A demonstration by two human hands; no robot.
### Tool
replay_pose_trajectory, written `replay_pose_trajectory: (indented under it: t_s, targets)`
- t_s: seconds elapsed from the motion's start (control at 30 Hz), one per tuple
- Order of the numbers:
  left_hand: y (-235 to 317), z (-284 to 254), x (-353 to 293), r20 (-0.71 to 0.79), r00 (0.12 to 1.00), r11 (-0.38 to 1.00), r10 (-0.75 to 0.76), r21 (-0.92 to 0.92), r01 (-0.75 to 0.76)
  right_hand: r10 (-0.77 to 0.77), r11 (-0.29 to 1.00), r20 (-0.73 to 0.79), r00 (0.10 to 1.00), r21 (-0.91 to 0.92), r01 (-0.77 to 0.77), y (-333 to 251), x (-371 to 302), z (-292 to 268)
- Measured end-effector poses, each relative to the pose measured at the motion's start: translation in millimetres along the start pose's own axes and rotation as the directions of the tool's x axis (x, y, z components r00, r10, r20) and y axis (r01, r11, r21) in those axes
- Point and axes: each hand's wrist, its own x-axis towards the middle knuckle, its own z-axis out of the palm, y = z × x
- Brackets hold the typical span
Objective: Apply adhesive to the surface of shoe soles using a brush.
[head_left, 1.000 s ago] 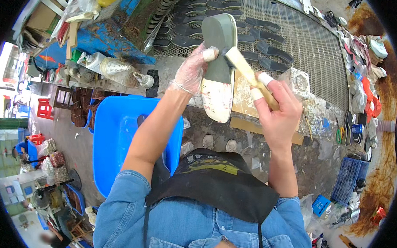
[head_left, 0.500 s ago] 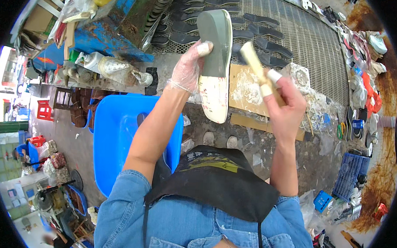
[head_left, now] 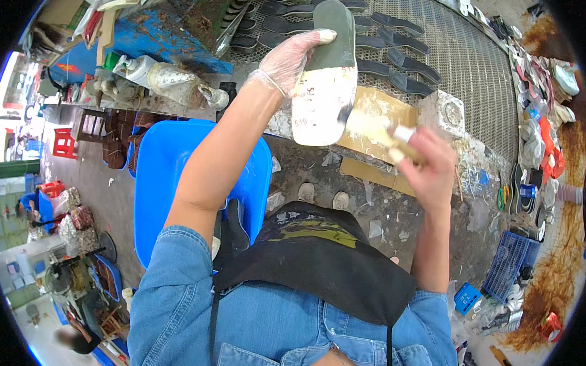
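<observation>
My left hand [head_left: 286,62], in a thin clear plastic glove, grips a shoe insole [head_left: 324,96] by its left edge, thumb on the face. The insole is grey at the far end and white with handwritten marks at the near end. My right hand [head_left: 431,166], white wraps on its fingers, is closed round a pale flat brush [head_left: 374,129]. The brush's dark tip meets the insole's lower right edge. Motion blurs the right fingers a little. Behind the insole, several dark insoles [head_left: 407,39] lie in rows on a metal mesh.
A glue-stained cardboard sheet [head_left: 391,109] and a crusted white block [head_left: 445,114] sit on the bench edge. White bottles [head_left: 170,83] lie at the left. Below stands a blue tub [head_left: 165,197] with dark pieces inside. A blue crate [head_left: 508,264] is at the right.
The insole has moved up and to the right, and its near end has turned more face-on. The brush has swung down and left from beside it onto its edge.
</observation>
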Motion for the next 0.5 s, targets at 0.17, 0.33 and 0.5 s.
replay_pose_trajectory:
  t_s: [0.17,0.33,0.5]
  targets:
    - [4,-7,7,-0.041,0.999,0.999,-0.035,-0.006,0.035,0.028,0.988,0.225,0.974,0.139,-0.061,-1,-20,-7]
    - [4,-17,15,-0.096,0.995,1.0,-0.002,-0.001,0.002,0.061,0.998,0.181,0.982,-0.02,-0.058,-1,-14,2]
    - [5,-2,0,-0.097,0.901,0.899,0.423,0.169,-0.404,0.284,0.843,0.098,0.954,0.448,-0.297,15,-36,-7]
